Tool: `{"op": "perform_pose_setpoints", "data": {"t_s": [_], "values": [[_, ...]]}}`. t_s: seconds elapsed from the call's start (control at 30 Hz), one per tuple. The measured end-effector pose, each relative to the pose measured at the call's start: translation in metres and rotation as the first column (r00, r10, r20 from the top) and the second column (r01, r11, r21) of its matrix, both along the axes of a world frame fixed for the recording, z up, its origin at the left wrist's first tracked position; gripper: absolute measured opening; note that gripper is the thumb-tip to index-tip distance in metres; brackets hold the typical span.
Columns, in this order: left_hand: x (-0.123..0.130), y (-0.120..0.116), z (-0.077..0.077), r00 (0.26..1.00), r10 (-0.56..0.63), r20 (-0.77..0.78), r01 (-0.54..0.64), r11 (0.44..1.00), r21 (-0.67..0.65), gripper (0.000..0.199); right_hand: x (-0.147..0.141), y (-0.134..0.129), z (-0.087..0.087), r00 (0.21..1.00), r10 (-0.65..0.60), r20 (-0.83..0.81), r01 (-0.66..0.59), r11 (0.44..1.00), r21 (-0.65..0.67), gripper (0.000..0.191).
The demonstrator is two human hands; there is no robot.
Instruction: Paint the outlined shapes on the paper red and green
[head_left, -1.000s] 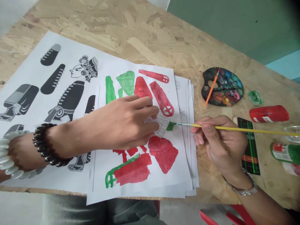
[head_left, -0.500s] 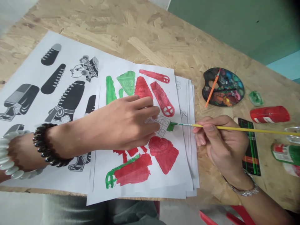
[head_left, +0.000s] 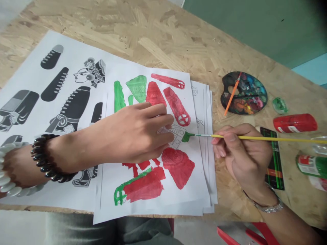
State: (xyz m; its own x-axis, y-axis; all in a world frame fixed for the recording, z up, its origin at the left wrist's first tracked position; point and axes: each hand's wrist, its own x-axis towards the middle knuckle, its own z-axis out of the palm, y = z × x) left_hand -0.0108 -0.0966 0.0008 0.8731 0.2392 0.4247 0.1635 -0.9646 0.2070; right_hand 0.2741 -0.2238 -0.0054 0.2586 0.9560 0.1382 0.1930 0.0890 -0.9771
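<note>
The left hand (head_left: 143,132) is lying over the painted sheet (head_left: 178,204), its fingers curling under; whether they are pinching anything, I cannot tell. Just right of its knuckles, a green patch (head_left: 187,136) is bordering a partly uncoloured drawing (head_left: 180,131), and the paintbrush (head_left: 255,138) is meeting that patch tip-first. Its long axis is running nearly level, left to right. Beyond the papers, over the counter (head_left: 153,41), the right hand (head_left: 241,153) is pinching the handle between thumb and fingers.
</note>
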Motion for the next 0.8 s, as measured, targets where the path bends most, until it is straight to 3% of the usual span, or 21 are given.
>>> {"op": "perform_pose_setpoints", "data": {"t_s": [0.37,0.57,0.8], "values": [[-0.0007,0.0010,-0.0001,0.998,-0.042,-0.052,0.044,0.998,0.037,0.014,-0.0008,0.0040,0.0016,0.995,0.029,-0.097,-0.027,0.999,0.026,0.010],[-0.0006,0.0011,0.0009,0.999,-0.039,-0.033,0.040,0.999,0.018,0.013,-0.0001,0.0023,0.0018,0.999,0.004,-0.039,-0.004,1.000,-0.008,0.010],[-0.0012,0.0020,0.0035,0.994,-0.053,-0.099,0.064,0.991,0.117,0.015,0.0003,0.0035,0.0017,0.995,0.018,-0.103,-0.016,1.000,0.022,0.009]]}}
